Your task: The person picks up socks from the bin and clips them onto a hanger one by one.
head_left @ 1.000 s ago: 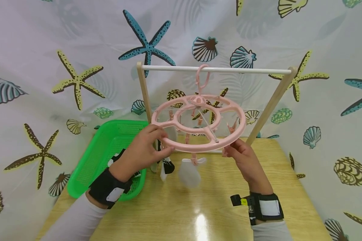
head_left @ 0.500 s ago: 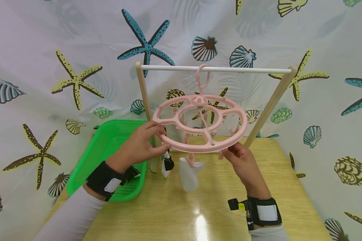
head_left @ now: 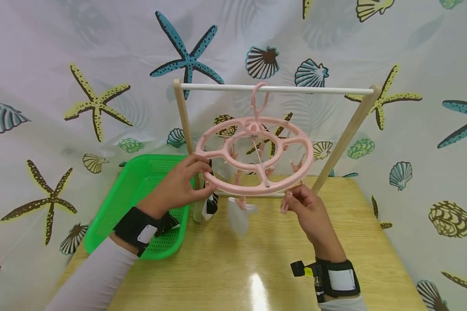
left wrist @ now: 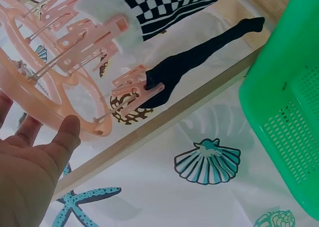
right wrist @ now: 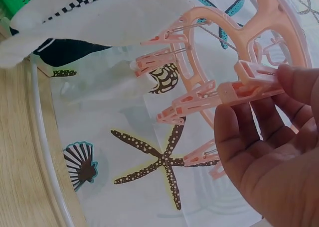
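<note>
Round pink plastic peg hanger (head_left: 254, 155) has turned slightly; left hand (head_left: 177, 186) still grips its rim, right hand (head_left: 309, 209) now pinches a pink clothes peg (head_left: 286, 202), likely readying it.

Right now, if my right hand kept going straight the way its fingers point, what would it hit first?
The right hand already pinches a pink clip, so it would probably meet the pink hanger ring just above it first; depth is hard to judge.
</note>
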A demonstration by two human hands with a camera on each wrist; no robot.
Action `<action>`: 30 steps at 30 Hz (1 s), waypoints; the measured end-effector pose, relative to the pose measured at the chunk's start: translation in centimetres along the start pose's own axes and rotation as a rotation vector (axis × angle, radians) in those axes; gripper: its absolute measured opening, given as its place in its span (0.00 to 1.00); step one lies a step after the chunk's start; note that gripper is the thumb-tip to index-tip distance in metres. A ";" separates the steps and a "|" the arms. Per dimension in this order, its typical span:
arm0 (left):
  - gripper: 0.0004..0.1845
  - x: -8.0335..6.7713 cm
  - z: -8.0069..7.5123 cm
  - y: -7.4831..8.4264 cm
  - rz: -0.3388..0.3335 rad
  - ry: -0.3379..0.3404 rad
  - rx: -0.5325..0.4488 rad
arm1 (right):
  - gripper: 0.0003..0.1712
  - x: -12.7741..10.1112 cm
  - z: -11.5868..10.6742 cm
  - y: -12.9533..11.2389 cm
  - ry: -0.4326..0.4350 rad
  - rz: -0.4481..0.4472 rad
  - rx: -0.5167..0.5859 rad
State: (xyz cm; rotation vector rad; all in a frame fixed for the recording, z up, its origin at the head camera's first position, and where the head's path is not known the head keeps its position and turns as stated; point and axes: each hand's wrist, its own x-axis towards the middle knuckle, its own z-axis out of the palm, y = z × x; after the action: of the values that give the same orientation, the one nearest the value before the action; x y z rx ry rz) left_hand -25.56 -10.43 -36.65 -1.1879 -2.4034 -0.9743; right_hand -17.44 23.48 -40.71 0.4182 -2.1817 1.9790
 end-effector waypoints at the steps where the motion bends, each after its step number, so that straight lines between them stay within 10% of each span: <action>1: 0.18 -0.1 0.0 -0.1 -0.002 -0.008 -0.002 | 0.12 0.0 0.1 0.0 0.005 0.005 0.003; 8: 0.29 -1.4 0.1 -0.9 -0.130 -0.065 -0.037 | 0.09 0.1 0.3 0.3 0.037 0.014 -0.032; 16: 0.22 -4.5 0.2 -7.1 -0.428 0.101 -0.145 | 0.11 0.1 0.5 0.5 0.058 0.026 -0.043; 23: 0.30 -7.6 -1.0 -12.0 -0.900 -0.102 -0.099 | 0.13 0.0 0.3 0.3 0.057 0.043 -0.046; 30: 0.30 -10.9 -0.1 -15.0 -1.004 -0.193 0.004 | 0.12 0.1 0.4 0.2 0.052 0.029 -0.040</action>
State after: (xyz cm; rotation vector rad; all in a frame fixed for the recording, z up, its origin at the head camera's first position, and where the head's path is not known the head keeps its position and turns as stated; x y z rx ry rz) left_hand -30.54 -23.36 -48.93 0.0347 -3.1833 -1.0993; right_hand -17.59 23.07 -40.96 0.3273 -2.2036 1.9351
